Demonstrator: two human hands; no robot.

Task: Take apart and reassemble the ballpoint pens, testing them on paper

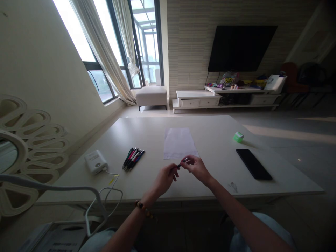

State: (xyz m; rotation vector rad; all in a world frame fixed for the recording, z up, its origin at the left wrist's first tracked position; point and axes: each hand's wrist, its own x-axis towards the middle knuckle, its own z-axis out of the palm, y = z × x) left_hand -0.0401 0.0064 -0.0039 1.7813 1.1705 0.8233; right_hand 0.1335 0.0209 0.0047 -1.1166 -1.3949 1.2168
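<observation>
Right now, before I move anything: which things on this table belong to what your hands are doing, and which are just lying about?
In use: left hand, right hand, the small dark piece pinched between them, row of pens, sheet of paper.

Lying about: black smartphone, green cube, white power bank, cable.

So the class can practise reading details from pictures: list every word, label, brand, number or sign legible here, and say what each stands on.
No word, brand or number can be read.
Printed sheet, lower left: dark lines, too blurred to read.
White power bank: small round mark, no legible text.
Pens: any print too small.
Small dark item between left hand and right hand: nothing legible.
Plastic bag: yellow smiley face, no readable words.
</observation>
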